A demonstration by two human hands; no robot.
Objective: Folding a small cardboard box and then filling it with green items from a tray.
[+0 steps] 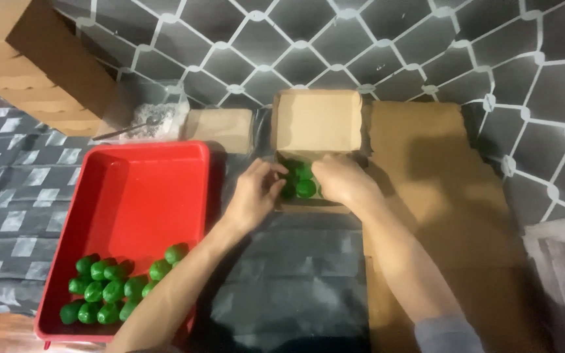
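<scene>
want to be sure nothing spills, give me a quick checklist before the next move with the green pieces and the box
1. Small cardboard box lid open: ok.
2. Both hands at the box: left hand and right hand on the green pieces inside: ok.
3. Firm grip on the pieces: cannot tell, fingers hide them.
4. Room left in the box: cannot tell.
5. Supply left: green pieces in the red tray, at its near end: ok.
6. Box flat on the floor: ok.

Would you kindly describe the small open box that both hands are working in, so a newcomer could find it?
Right of the red tray sits a small brown cardboard box, lid flipped back. Unlike the closed box beside it, it holds green pieces.
</scene>
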